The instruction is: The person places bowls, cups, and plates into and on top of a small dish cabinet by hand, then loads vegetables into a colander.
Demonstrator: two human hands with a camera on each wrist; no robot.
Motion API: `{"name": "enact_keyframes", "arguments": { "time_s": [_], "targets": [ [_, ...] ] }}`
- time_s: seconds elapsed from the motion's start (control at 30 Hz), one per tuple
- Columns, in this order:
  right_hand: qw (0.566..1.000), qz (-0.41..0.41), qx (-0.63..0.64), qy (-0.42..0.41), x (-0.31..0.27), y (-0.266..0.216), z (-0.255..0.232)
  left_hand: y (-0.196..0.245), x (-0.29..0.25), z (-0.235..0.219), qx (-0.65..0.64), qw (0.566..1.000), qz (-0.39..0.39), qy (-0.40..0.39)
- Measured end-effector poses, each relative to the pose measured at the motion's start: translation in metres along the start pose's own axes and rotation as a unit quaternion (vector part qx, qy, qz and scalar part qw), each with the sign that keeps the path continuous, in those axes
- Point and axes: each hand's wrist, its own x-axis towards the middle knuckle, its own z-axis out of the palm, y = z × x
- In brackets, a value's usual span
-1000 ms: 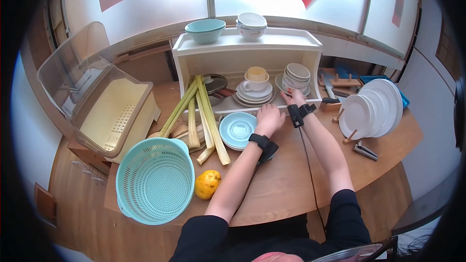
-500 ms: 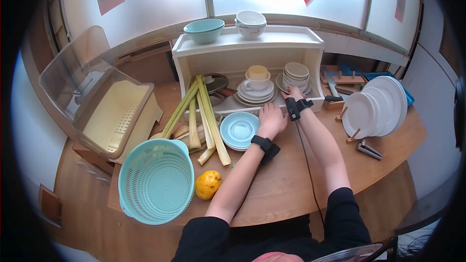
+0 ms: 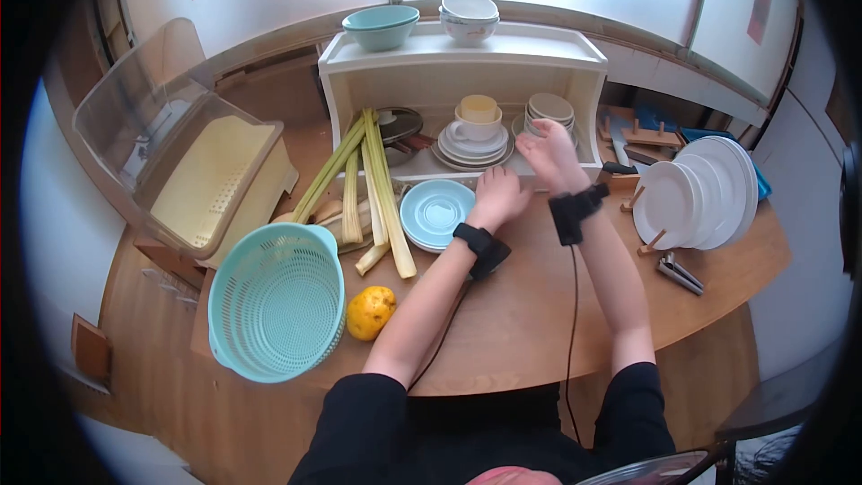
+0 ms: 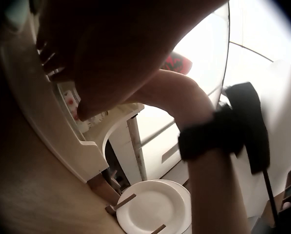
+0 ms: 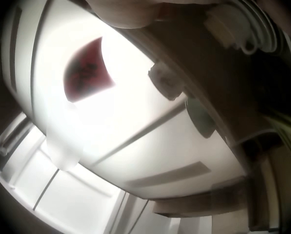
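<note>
My left hand (image 3: 498, 196) rests on the front lip of the white shelf unit (image 3: 462, 58), just right of a light blue saucer (image 3: 435, 214). In the left wrist view its fingers (image 4: 52, 61) lie on that lip (image 4: 57, 131). My right hand (image 3: 549, 153) is raised in front of the shelf's lower compartment. Its back faces me and its fingers reach up toward a stack of small grey bowls (image 3: 549, 108). I see nothing held in it. A cream cup (image 3: 476, 121) stands on stacked plates to the left of the bowls.
Long green stalks (image 3: 377, 189) lean against the shelf. A teal colander (image 3: 274, 301) and a yellow citrus fruit (image 3: 371, 312) sit at the front left, with a lidded dish drainer (image 3: 211, 180) behind. White plates (image 3: 691, 198) stand in a rack at the right, with metal clips (image 3: 680, 274) in front.
My right hand has lifted out from the shelf's base and turned upward in front of the bowl stack. The left hand has stayed on the lip.
</note>
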Motion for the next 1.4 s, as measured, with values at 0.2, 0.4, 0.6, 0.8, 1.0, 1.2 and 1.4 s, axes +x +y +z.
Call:
{"name": "enact_keyframes", "arguments": {
  "time_s": [0.2,0.4,0.6,0.8,1.0,1.2,1.4],
  "targets": [
    [0.983,-0.126,-0.064,-0.117,-0.104,-0.016,-0.018,0.034,-0.017,-0.051,0.009,0.999,0.04,0.016],
    [0.914,0.004,-0.379,-0.145,-0.107,0.033,-0.073,0.051,-0.079,-0.071,0.113,0.99,0.087,0.019],
    [0.729,-0.131,-0.573,-0.351,-0.141,0.072,-0.063,0.028,-0.137,-0.109,0.144,0.983,0.107,-0.042],
    [0.483,-0.393,-0.667,-0.409,-0.146,0.083,-0.061,-0.001,-0.164,-0.117,0.179,0.98,0.062,-0.063],
    [0.858,0.082,-0.472,-0.186,-0.119,0.068,-0.038,-0.017,-0.167,-0.106,0.149,0.989,0.019,-0.015],
    [0.885,0.175,-0.356,-0.245,-0.083,0.082,-0.02,-0.026,-0.173,-0.109,0.121,0.992,-0.014,-0.038],
    [0.836,0.148,-0.462,-0.255,-0.079,0.083,-0.015,-0.025,-0.168,-0.106,0.056,0.988,-0.14,-0.022]
  ]
}}
